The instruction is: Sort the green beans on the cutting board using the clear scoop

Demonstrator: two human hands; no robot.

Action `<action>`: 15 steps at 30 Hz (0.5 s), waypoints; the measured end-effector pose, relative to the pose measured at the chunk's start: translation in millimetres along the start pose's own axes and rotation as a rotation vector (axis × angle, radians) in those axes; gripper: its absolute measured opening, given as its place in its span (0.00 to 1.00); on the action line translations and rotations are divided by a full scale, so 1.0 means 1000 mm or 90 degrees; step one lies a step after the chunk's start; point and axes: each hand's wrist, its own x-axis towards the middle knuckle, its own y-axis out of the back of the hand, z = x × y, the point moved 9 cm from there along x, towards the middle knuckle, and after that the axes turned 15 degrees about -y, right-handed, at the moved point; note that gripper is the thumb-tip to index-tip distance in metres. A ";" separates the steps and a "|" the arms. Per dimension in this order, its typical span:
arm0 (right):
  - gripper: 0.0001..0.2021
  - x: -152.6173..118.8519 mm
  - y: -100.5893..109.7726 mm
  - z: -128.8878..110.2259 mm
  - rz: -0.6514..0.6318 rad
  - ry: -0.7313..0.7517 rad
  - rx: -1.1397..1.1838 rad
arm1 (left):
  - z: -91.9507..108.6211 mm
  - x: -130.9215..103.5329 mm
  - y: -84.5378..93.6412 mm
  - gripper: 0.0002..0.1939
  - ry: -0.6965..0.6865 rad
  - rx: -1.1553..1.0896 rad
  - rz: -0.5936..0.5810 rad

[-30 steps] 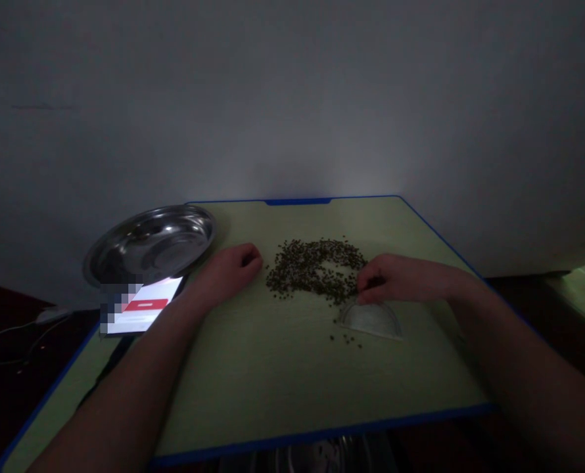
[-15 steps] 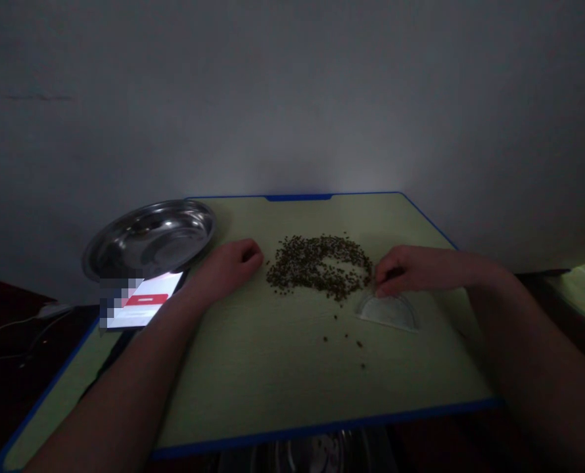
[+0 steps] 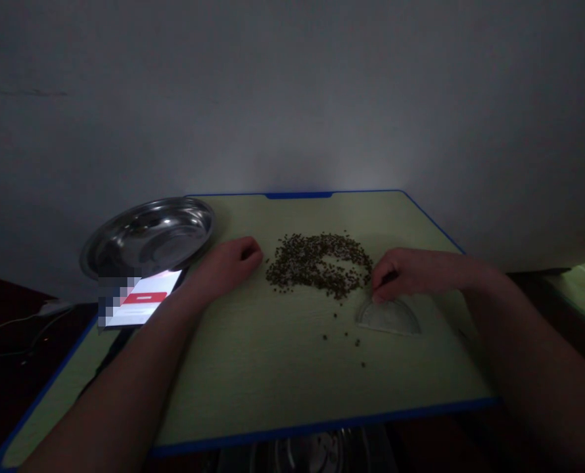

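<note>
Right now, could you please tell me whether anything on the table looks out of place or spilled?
A few loose grains lie apart from the main pile, near the clear protractor, so they look spilled. The metal basin also seems to jut past the left edge of the table, an odd perch.

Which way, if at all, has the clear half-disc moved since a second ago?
Yes: the half-disc has shifted right, judged against the blue tab on the far edge of the table.

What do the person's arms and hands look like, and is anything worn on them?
The left hand and right hand show no gloves. Both forearms are bare, with no sleeves or watch visible. Dim light hides finer markings.
</note>
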 end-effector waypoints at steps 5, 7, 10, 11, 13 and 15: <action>0.15 -0.002 0.002 0.004 -0.006 0.000 -0.003 | 0.000 0.000 -0.001 0.14 -0.001 0.011 -0.004; 0.15 -0.003 -0.002 0.002 -0.029 0.011 -0.013 | 0.000 0.000 -0.001 0.15 0.003 0.014 -0.007; 0.16 -0.001 -0.007 -0.001 -0.037 0.016 -0.020 | 0.000 0.000 0.000 0.14 0.004 0.019 -0.005; 0.16 0.000 -0.007 -0.003 -0.028 0.017 -0.021 | 0.001 0.000 0.000 0.14 0.004 0.020 -0.004; 0.15 0.001 -0.005 -0.008 0.000 0.023 -0.026 | 0.002 0.000 0.001 0.14 0.007 0.019 -0.004; 0.15 0.001 -0.004 -0.014 0.024 0.029 -0.036 | 0.002 0.000 0.000 0.15 0.011 0.017 -0.005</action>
